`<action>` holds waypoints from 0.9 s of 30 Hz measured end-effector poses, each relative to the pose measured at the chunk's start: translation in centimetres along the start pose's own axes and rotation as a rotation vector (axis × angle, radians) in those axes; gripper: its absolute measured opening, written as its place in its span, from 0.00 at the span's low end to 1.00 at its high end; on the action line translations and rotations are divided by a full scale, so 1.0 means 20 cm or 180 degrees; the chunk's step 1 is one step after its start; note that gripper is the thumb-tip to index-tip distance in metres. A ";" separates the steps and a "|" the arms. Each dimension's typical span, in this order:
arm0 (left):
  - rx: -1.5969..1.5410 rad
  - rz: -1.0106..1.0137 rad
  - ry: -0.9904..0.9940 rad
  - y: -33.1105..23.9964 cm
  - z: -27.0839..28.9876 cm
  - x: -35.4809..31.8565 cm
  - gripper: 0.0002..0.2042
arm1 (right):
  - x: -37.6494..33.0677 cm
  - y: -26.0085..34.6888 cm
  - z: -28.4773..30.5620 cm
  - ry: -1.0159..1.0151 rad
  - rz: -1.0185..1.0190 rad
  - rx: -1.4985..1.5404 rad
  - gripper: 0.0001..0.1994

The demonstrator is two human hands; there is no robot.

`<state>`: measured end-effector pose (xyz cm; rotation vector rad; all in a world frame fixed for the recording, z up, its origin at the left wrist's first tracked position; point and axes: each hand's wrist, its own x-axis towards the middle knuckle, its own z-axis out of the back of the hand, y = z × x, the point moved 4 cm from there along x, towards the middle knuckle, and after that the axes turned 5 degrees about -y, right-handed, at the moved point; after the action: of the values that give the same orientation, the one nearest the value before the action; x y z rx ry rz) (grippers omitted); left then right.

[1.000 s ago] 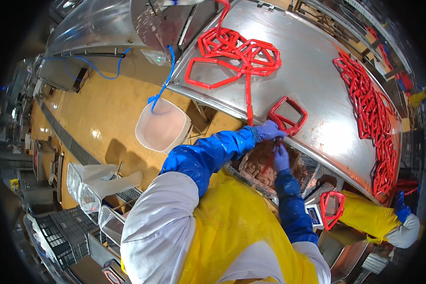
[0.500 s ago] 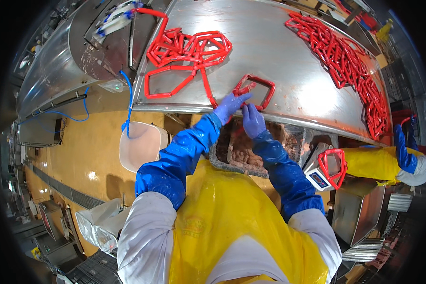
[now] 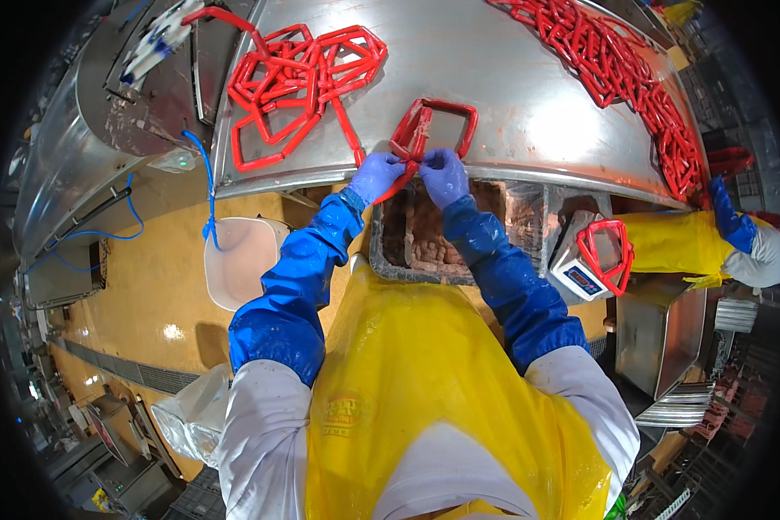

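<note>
Both hands, left hand [image 3: 374, 176] and right hand [image 3: 443, 176], fingers pinched on red sausage-link loop [image 3: 433, 130] at table [image 3: 511, 95] near edge. Looks soft, slippery, casing tearable; grip at link twists.

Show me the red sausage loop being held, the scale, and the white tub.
red sausage loop [image 3: 464, 111], head view, its upper right corner.
scale [image 3: 581, 276], head view, its blue front panel.
white tub [image 3: 238, 264], head view, its inside bottom.

One scale screen, one apron mark.
At my right, a white scale [image 3: 583, 269] with blue panel; a faint round emblem [image 3: 345, 414] on my yellow apron [image 3: 442, 381].
</note>
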<state>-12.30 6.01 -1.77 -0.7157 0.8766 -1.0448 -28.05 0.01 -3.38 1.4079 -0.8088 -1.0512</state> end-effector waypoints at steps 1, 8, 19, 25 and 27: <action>-0.0211 -0.0015 -0.0152 0.01 -0.01 -0.03 0.13 | -0.06 0.11 0.00 0.0048 0.0385 -0.0412 0.07; -0.1709 -0.0453 -0.0115 -0.12 -0.11 -0.15 0.12 | 0.00 0.06 0.12 0.0466 -0.0634 -0.0233 0.15; -0.1927 -0.0730 0.0136 -0.18 -0.06 -0.15 0.08 | -0.10 0.14 0.19 0.0224 -0.1653 0.2026 0.16; -0.1907 -0.0281 0.0972 -0.14 -0.16 -0.35 0.07 | 0.19 -0.27 0.08 0.0291 -0.1853 0.1753 0.22; -0.0837 -0.0560 0.0466 -0.22 -0.01 -0.30 0.05 | 0.56 -0.32 0.18 0.0813 -0.2086 0.0421 0.21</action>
<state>-15.79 10.01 3.42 -0.9592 1.1061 -1.1610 -28.01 -10.83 -11.12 1.9405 -0.2241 -1.2791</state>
